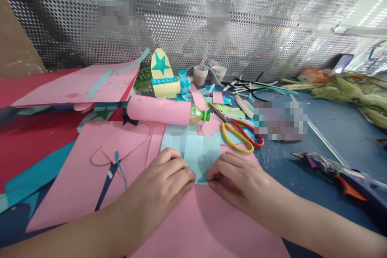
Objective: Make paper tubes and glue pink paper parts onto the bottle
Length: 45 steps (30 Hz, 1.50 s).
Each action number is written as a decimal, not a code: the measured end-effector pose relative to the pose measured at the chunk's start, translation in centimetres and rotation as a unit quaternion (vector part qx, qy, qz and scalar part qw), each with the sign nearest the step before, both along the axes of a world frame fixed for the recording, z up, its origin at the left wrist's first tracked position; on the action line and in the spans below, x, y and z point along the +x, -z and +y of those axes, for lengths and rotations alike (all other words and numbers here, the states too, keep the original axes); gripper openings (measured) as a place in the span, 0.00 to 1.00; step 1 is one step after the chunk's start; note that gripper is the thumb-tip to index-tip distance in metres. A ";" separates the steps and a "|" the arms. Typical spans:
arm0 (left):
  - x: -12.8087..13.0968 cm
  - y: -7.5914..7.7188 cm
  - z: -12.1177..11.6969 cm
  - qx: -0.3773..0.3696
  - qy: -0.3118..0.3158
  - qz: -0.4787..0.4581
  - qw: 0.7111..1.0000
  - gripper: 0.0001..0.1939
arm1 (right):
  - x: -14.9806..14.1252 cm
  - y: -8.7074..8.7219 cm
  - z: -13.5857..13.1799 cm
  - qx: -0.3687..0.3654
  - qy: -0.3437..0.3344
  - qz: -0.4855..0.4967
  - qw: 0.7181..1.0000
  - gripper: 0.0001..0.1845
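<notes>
A light-blue paper strip (203,151) with crease lines lies over pink paper (193,221) in front of me. My left hand (172,175) has its fingers closed at the strip's near left corner. At the near right corner, my right hand (237,175) pinches the same strip between thumb and fingers. The strip's near edge looks folded between the two hands. Just beyond it lies a green plastic bottle wrapped in pink paper (160,111), on its side with the cap to the right. Scissors with red and yellow handles (237,131) rest beyond my right hand.
A glue gun (335,173) lies on the blue table at the right, with corn husks (347,92) farther back. Stacked pink sheets (81,84) are at the left. A yellow star-decorated bottle (165,76) and small cups (200,75) stand before a perforated metal screen (181,16).
</notes>
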State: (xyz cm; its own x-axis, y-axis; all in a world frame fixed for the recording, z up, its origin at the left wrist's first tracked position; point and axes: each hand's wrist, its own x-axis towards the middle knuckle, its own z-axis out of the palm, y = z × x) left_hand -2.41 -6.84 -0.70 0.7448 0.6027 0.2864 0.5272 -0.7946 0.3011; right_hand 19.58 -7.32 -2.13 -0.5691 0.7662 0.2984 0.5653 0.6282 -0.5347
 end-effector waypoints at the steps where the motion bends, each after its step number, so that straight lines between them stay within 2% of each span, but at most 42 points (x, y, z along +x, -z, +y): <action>1: -0.1 0.1 0.0 0.000 0.001 -0.008 1.000 0.12 | 0.0 0.0 0.1 -0.006 0.000 -0.001 1.000 0.08; 4: -0.3 0.6 0.0 0.003 0.011 -0.034 0.999 0.10 | 0.0 0.0 0.2 -0.013 -0.005 0.010 1.000 0.09; 8: -0.6 1.4 0.0 -0.004 0.022 -0.043 0.999 0.12 | 0.0 -0.4 0.2 -0.021 -0.019 0.004 1.000 0.09; 11: -0.5 1.3 0.3 -0.021 0.013 -0.054 0.998 0.12 | 0.0 -0.8 0.1 -0.020 -0.030 -0.021 0.999 0.07; 15: -0.3 1.1 0.8 -0.058 0.002 -0.099 0.993 0.06 | -0.1 -0.9 0.2 -0.004 -0.014 -0.032 0.999 0.07; 19: -0.2 1.3 1.0 -0.070 -0.026 -0.131 0.989 0.07 | -0.3 -0.8 0.1 -0.007 0.006 -0.022 1.000 0.08; 25: -0.3 0.6 0.8 -0.050 -0.003 -0.092 0.995 0.05 | -0.4 -0.6 0.0 0.006 0.011 -0.025 1.000 0.07; 29: 0.0 0.3 0.4 -0.022 0.019 -0.033 0.999 0.14 | -0.3 -0.2 0.1 0.053 -0.003 -0.033 0.998 0.07; 32: 0.1 0.3 0.4 -0.044 0.026 -0.024 0.998 0.19 | -0.3 -0.1 0.0 0.078 -0.009 -0.039 0.996 0.05; 37: -0.1 0.5 0.6 -0.037 -0.002 -0.051 0.998 0.08 | -0.4 -0.2 -0.2 0.127 -0.010 -0.056 0.990 0.07; 40: -0.1 0.6 0.5 -0.034 -0.022 -0.063 0.997 0.06 | -0.5 -0.2 0.0 0.112 -0.007 -0.049 0.992 0.06; 45: -0.3 0.7 0.3 -0.001 0.019 -0.051 0.999 0.09 | -0.3 0.0 0.2 0.080 0.004 -0.031 0.996 0.05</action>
State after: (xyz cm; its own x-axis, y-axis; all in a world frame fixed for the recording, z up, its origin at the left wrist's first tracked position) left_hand -2.75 -6.58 -1.35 0.7338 0.5758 0.3605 0.4637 -0.8124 0.3535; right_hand 19.27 -7.13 -2.10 -0.5842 0.7161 0.3820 0.5998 0.6980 -0.3911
